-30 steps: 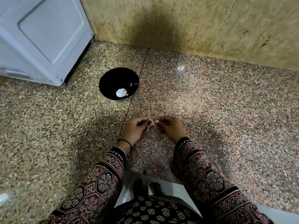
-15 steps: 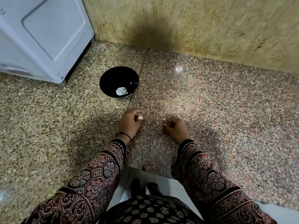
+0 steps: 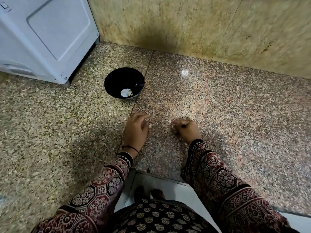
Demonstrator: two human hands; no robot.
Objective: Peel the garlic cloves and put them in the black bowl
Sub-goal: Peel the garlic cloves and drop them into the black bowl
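Left grip [image 3: 135,130] pinching a garlic clove [image 3: 149,126] at fingertips; its axis is too small to tell. Right grip [image 3: 186,130], well apart, pinching a peel scrap [image 3: 169,121]. Black bowl [image 3: 121,78] sitting near, beyond; open worktop [image 3: 227,106] lying rightward.

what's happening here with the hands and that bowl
A person is peeling garlic at a speckled stone counter. The left hand holds a small pale garlic clove at its fingertips, while the right hand, held apart from it, pinches what looks like a scrap of peel. The black bowl sits just beyond the left hand with a few peeled cloves in its bottom. The held clove is not yet in it.
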